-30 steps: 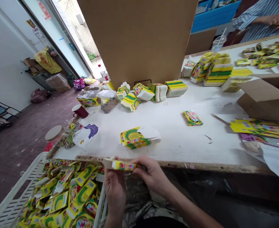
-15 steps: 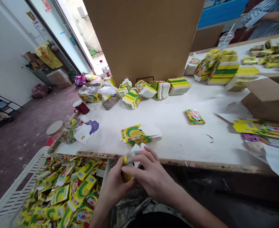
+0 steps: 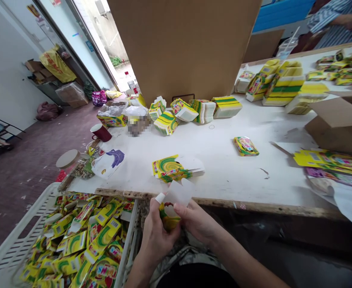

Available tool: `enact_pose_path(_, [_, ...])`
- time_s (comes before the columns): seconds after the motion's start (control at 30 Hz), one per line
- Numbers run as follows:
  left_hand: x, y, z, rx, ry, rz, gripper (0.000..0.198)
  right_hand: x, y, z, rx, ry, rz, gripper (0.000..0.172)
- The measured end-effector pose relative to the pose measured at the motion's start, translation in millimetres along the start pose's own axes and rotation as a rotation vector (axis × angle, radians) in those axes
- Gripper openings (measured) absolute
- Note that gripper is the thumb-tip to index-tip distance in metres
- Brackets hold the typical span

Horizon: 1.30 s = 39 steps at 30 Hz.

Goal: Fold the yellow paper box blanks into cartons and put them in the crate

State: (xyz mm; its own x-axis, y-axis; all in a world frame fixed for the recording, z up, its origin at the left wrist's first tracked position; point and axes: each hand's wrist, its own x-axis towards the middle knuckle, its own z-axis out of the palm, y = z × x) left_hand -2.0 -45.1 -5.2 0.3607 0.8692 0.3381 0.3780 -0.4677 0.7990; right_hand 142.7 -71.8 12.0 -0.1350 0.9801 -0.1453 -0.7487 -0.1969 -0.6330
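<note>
Both my hands hold one small yellow-and-green carton (image 3: 170,214) just below the table's front edge. My left hand (image 3: 157,234) wraps its left side, thumb tip taped white. My right hand (image 3: 195,222) pinches its right side near the carton's white flaps, which stand open and upward. A short stack of flat carton blanks (image 3: 176,168) lies on the white table (image 3: 224,176) just beyond my hands. A white crate (image 3: 11,256) at my lower left is full of folded cartons (image 3: 86,244).
A tall brown cardboard sheet (image 3: 185,44) stands at the back of the table, with stacks of blanks (image 3: 194,110) before it. One finished carton (image 3: 245,146) lies mid-table. A cardboard box (image 3: 338,124) and flat blanks (image 3: 329,160) sit right. A mug (image 3: 101,132) and jar (image 3: 71,164) stand left. Another person's sleeve (image 3: 335,20) is far right.
The carton was held flat and horizontal at the table edge; now it is turned upright between both hands, its white flaps opened upward. My hands have dropped slightly lower.
</note>
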Motion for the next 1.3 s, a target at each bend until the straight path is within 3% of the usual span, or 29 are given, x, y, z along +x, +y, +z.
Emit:
enact_pose_path(0.13, [2,6,-0.8,-0.026,-0.124,0.019,0.063,-4,-1,-6,-0.197,-0.029,0.076,0.059])
enact_pose_path(0.3, [10,13,-3.5,-0.031,-0.263,-0.111,0.068,-11,1,-10,-0.596,-0.021,-0.148,0.060])
enact_pose_path(0.37, [11,9,-0.7,-0.019,-0.258,-0.089,0.062,-14,0,-8,-0.842,-0.079,-0.235,0.060])
enact_pose_path(0.47, [8,-2,5.7,0.046,-0.149,-0.038,0.052,-15,-2,-6,-1.063,-0.130,-0.338,0.055])
enact_pose_path(0.57, [3,-5,6.1,0.116,-0.039,-0.103,0.062,-11,-2,-11,-1.101,-0.042,-0.416,0.053])
enact_pose_path(0.63, [1,-3,1.8,0.139,-0.033,-0.121,0.063,-8,-2,-17,-1.139,-0.010,-0.429,0.051])
enact_pose_path(0.77, [0,-3,-10.1,0.129,-0.059,-0.087,0.061,-7,-6,-24,-1.276,-0.176,-0.361,0.058])
enact_pose_path(0.9, [6,-5,-22.1,0.069,-0.111,-0.107,0.071,-5,-26,-27,-1.354,-0.217,-0.296,0.036])
enact_pose_path(1.0, [14,-3,-29.7,0.004,-0.176,-0.126,0.073,-2,-40,-30,-1.320,-0.301,-0.277,0.029])
enact_pose_path(1.13, [17,1,-29.5,-0.067,-0.090,-0.193,0.069,0,-32,-28,-1.213,-0.171,-0.317,0.039])
enact_pose_path(1.23, [10,2,-24.9,-0.098,-0.061,-0.206,0.071,-1,-16,-24,-1.058,-0.087,-0.347,0.064])
enact_pose_path(1.3, [5,1,-24.6,-0.212,0.047,-0.264,0.072,0,-15,-23,-0.960,-0.101,-0.348,0.078])
